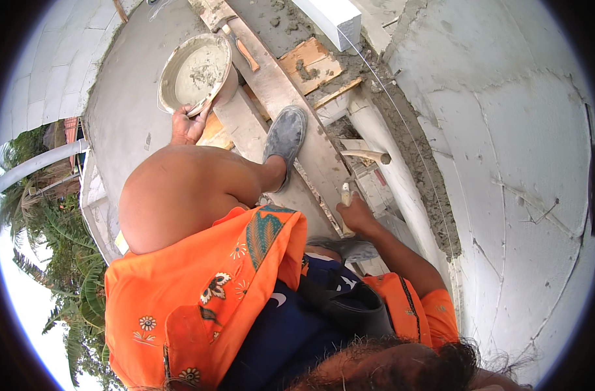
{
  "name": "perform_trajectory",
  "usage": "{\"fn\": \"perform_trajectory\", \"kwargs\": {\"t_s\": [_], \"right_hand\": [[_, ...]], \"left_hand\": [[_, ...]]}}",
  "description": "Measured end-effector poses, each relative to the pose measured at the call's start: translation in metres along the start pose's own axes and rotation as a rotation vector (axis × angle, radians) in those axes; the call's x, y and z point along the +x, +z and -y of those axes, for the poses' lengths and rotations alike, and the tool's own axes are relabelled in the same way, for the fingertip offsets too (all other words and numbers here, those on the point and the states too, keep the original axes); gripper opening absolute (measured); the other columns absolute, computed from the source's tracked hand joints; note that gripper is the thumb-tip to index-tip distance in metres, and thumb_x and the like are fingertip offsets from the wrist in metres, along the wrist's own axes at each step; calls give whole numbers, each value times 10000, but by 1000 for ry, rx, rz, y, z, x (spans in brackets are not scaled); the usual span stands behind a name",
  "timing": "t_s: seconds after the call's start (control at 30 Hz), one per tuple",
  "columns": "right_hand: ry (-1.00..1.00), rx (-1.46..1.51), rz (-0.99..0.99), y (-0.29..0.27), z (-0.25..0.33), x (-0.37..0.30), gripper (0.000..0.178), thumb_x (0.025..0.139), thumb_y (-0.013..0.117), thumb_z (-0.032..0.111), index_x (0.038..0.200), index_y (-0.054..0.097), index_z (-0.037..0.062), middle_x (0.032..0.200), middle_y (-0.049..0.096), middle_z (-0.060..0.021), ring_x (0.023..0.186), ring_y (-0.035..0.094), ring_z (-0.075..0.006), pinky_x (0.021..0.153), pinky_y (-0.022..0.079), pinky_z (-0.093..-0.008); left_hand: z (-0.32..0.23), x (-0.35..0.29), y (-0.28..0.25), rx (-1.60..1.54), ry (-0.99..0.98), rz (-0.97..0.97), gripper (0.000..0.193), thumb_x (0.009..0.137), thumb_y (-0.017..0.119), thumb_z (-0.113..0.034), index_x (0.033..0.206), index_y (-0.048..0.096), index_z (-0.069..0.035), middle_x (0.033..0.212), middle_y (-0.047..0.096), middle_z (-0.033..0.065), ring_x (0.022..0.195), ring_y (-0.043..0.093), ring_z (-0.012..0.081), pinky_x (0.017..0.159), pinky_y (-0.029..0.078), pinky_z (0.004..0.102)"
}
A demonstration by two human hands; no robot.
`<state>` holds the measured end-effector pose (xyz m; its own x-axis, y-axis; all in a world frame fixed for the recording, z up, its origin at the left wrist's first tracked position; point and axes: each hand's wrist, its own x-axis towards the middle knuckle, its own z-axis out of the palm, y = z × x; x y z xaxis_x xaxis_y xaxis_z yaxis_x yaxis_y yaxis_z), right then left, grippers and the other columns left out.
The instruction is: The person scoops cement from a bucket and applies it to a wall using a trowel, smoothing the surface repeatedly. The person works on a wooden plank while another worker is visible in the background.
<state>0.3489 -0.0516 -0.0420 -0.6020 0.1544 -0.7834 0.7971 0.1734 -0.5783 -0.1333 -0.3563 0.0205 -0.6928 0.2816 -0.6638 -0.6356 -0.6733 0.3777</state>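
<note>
My left hand is closed on the near rim of a round basin that stands at the upper left. Wet grey mortar lies in the basin. Lower down, on the right, my right hand is wrapped around a pale-handled tool; only the end of its handle shows, and its kind is hidden. A tool with an orange wooden handle rests on the long plank beside the basin.
My grey shoe stands on the planks, which have gaps between them. A pale pipe and a taut string run along a mortar-covered edge. A white block sits at the top. A grey wall curves along the right.
</note>
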Motion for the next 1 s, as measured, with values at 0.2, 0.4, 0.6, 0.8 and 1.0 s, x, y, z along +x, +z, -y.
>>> {"fn": "perform_trajectory", "kwargs": {"t_s": [0.2,0.4,0.6,0.8,1.0], "right_hand": [[1,-8,20,4,1,3,743,978,659,220,1456,308,-227,1137,668,-486,1104,698,-598,948,559,-579],[54,8,74,-9,7,-3,741,994,658,255,1471,338,-213,1230,638,-502,1202,668,-586,1022,536,-560],[65,74,52,-7,7,-8,740,1022,641,303,1509,387,-193,1354,600,-477,1314,610,-575,1117,485,-522],[-415,127,-396,-16,1,2,701,1042,660,313,1532,448,-141,1320,659,-401,1273,648,-548,1083,503,-535],[-507,16,-438,-84,96,-11,578,1090,636,333,1495,554,-72,1303,702,-340,1212,689,-502,1015,548,-516]], "left_hand": [[39,-45,-22,457,127,-179,366,958,447,-29,1238,418,204,1424,512,420,1392,537,589,1121,602,625],[64,-66,-8,596,-133,-44,431,948,492,-42,1330,428,148,1420,558,334,1286,652,510,1119,589,643],[51,-59,29,794,-255,110,563,967,498,-66,1469,421,177,1480,579,326,1276,687,459,1126,588,615],[39,-48,44,916,-276,83,541,1011,512,-69,1486,424,175,1421,634,297,1245,717,425,1056,638,595],[48,-71,69,968,-224,223,565,1048,549,-69,1557,377,103,1446,622,275,1246,727,396,1011,681,538]]}}
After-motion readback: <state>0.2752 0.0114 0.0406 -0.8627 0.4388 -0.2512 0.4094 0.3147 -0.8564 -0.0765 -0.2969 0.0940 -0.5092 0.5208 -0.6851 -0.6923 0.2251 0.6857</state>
